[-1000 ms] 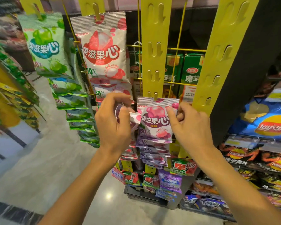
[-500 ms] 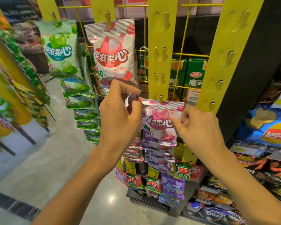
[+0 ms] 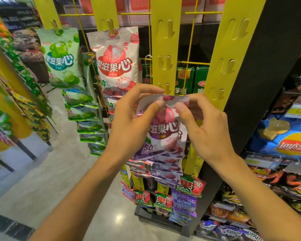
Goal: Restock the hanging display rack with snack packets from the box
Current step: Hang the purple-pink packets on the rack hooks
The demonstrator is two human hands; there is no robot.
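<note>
Both the left hand (image 3: 129,122) and the right hand (image 3: 208,129) pinch the top edge of the purple snack packet (image 3: 163,131), which hangs lengthwise just below an empty hook (image 3: 167,87) on the yellow strip (image 3: 163,40).

Two bare forearms are seen, no sleeves worn; the left hand (image 3: 129,122) and right hand (image 3: 208,129) are ungloved, with short, trimmed nails.
</note>
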